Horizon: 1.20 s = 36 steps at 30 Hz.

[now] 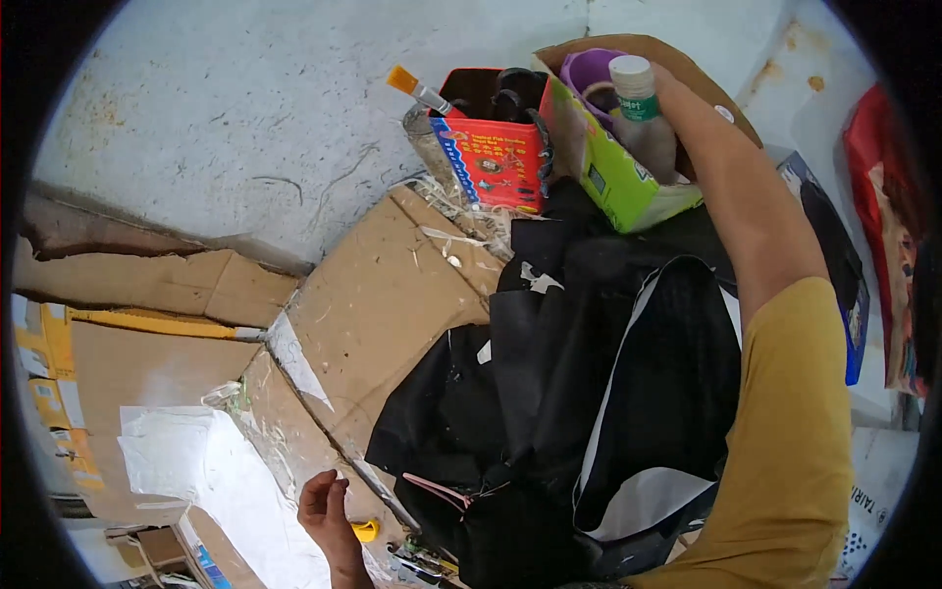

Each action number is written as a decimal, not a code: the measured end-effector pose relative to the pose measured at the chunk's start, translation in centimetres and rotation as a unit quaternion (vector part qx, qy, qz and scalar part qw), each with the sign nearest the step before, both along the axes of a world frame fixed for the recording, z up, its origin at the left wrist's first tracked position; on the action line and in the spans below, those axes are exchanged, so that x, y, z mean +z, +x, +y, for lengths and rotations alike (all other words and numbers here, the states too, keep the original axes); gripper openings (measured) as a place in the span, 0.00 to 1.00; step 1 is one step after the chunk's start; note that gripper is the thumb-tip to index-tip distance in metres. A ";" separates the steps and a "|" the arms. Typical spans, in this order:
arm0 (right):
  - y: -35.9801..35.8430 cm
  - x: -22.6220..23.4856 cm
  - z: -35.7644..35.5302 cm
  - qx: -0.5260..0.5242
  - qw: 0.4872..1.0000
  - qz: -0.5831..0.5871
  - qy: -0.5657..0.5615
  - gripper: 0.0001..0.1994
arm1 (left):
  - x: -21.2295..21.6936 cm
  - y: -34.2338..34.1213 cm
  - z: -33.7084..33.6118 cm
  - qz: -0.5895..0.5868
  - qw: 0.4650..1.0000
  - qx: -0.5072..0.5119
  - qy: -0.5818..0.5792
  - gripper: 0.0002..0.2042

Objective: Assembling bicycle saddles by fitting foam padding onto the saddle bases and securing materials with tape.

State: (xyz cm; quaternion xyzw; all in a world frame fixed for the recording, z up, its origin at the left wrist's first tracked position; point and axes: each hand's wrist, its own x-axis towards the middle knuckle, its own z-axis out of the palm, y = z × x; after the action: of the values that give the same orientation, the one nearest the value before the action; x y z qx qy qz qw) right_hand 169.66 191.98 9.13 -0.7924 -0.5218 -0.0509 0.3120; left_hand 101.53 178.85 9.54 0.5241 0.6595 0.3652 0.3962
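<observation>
**Bottle at the edge of a tilted, crowded carton**

The black bag (589, 393) fills the middle of the floor, slumped over flattened cardboard (383, 304). It is soft and uneven, and the green carton (613, 177) leans against its upper end; if the bag shifts, the carton will likely tip with it.

The carton is tilted and already holds a purple container (589, 71). The red box (491, 147) stands just beside it, touching, with a brush (417, 88) sticking out of its top. A knock to either box could send the brush or contents over.

The right hand (677, 93) reaches into the carton at the bottle (643, 113), which stands upright inside. The fingers are hidden behind bottle and flap, so I cannot tell how firmly they close on it; a loose hold may let it topple.

The left hand (329, 510) rests low, fingers loosely curled, holding nothing, near a small yellow piece (366, 531). It steadies neither box.
</observation>
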 end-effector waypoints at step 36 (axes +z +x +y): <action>-19.4 8.9 -15.1 -0.046 0.974 0.139 0.173 0.08 | 7.4 5.2 -4.0 -0.428 0.880 -0.203 -0.028 0.25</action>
State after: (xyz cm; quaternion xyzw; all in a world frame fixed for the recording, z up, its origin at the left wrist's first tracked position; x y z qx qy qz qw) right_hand 150.26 176.90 18.02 -0.7489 -0.4195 -0.0444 0.5110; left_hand 106.68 174.89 16.90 0.4278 0.3150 0.4469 0.7197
